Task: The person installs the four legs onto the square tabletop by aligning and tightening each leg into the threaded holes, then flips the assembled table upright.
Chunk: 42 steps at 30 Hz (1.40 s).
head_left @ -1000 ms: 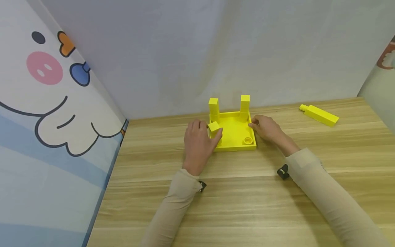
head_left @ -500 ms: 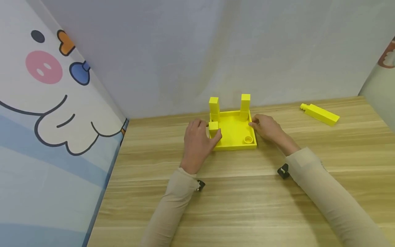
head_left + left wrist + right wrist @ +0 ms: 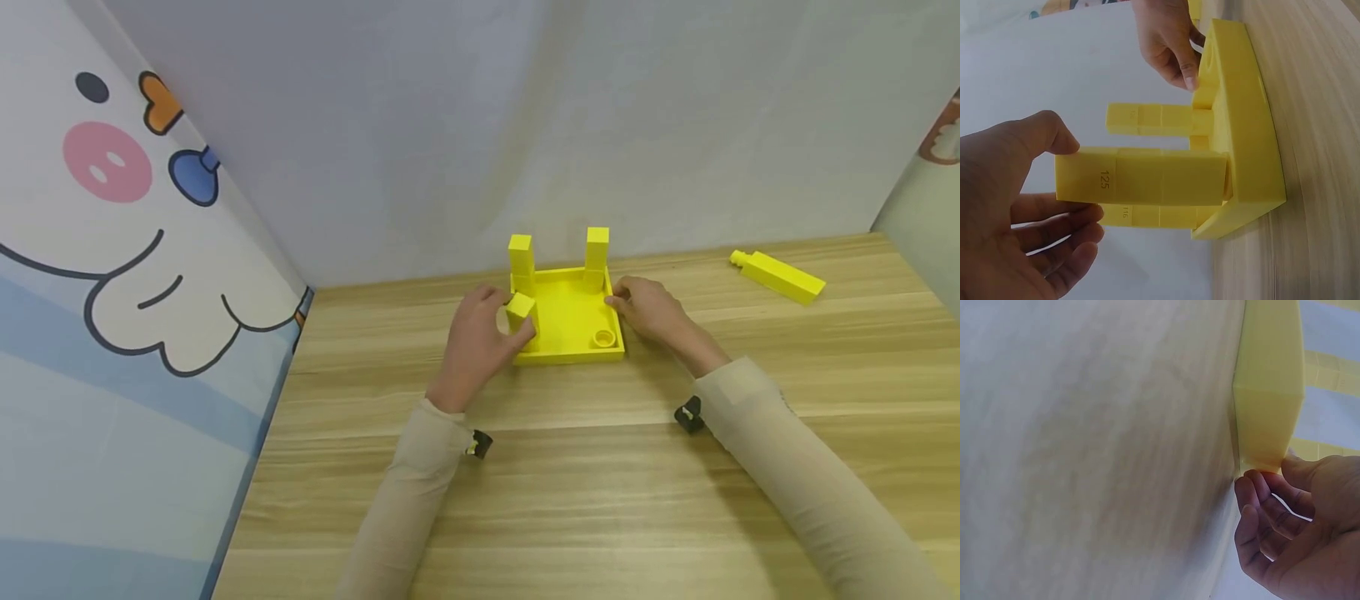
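Note:
A shallow yellow tray (image 3: 570, 357) has two upright square posts, a left one (image 3: 521, 254) and a right one (image 3: 597, 250), at its back corners. The left hand (image 3: 477, 343) grips the top of a third post (image 3: 1147, 178), marked 125, between thumb and fingers; its base is at the tray's front left corner. A round socket (image 3: 603, 338) shows in the front right corner. The right hand (image 3: 654, 315) pinches the tray's right wall, thumb at the rim and fingers outside, as the right wrist view shows on the yellow wall (image 3: 1269, 394).
A loose yellow post (image 3: 783, 277) with a round knob at one end lies on the wooden table (image 3: 600, 500), to the right of the tray. A pale wall (image 3: 420, 150) stands behind, and a panel with cartoon prints (image 3: 135, 333) is at the left.
The post in the left hand has turned about its upright axis, and the left wrist has shifted slightly left. The right hand stays at the tray's right wall.

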Each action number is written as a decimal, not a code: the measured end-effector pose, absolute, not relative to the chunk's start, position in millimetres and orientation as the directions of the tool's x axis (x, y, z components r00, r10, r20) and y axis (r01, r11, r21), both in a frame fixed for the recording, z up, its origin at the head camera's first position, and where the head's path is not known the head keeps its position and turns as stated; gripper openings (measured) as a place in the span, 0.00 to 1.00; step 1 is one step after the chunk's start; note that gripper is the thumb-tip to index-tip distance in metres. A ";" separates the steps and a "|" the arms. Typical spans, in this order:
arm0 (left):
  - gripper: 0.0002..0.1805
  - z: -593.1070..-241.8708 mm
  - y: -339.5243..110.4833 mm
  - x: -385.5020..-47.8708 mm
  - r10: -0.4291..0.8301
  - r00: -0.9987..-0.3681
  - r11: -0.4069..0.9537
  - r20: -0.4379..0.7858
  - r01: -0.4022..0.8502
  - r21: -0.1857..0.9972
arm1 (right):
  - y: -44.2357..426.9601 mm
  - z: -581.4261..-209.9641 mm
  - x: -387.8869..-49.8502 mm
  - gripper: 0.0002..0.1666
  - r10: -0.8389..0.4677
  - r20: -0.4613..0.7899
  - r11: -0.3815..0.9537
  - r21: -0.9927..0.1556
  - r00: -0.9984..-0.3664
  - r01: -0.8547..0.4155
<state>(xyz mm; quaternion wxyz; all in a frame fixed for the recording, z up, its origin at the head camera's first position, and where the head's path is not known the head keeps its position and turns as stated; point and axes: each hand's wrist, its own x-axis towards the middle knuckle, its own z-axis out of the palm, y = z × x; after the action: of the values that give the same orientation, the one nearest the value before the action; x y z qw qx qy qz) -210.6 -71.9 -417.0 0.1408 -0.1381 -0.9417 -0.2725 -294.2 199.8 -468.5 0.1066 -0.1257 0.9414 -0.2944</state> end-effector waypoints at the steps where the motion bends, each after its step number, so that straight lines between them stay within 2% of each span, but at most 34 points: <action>1: 0.22 -416.5 -73.3 -212.4 0.200 -0.926 0.803 0.321 0.343 0.488 | 200.0 -468.5 -294.2 0.20 -0.299 -0.128 0.796 -0.580 -0.945 -0.173; 11: 0.24 -416.2 -83.8 -225.5 0.317 -0.926 0.767 0.207 0.379 0.518 | 200.8 -469.2 -294.5 0.20 -0.300 -0.119 0.798 -0.574 -0.946 -0.181; 20: 0.22 -416.3 -84.5 -227.9 0.341 -0.919 0.752 0.199 0.393 0.528 | 199.7 -470.6 -296.7 0.20 -0.301 -0.122 0.799 -0.574 -0.946 -0.180; 28: 0.25 -419.0 -82.5 -225.3 0.332 -0.920 0.745 0.208 0.391 0.540 | 200.7 -472.8 -296.8 0.19 -0.301 -0.117 0.796 -0.577 -0.947 -0.182; 32: 0.29 -419.9 -79.3 -221.1 0.304 -0.918 0.777 0.255 0.393 0.492 | 200.3 -471.8 -296.2 0.20 -0.302 -0.119 0.795 -0.578 -0.946 -0.181; 37: 0.30 -418.3 -72.3 -214.2 0.235 -0.897 0.855 0.374 0.373 0.359 | 200.0 -471.4 -296.2 0.20 -0.303 -0.120 0.795 -0.579 -0.945 -0.181; 42: 0.31 -418.8 -64.1 -208.7 0.166 -0.867 0.932 0.470 0.293 0.212 | 200.1 -471.8 -296.2 0.19 -0.300 -0.119 0.798 -0.575 -0.946 -0.181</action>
<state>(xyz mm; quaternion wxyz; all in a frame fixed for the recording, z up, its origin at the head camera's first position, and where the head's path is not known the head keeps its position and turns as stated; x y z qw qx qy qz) -208.7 -64.1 -418.8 0.2281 -0.1200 -0.9561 -0.1397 -296.2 200.1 -471.8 0.1028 -0.1276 0.9425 -0.2913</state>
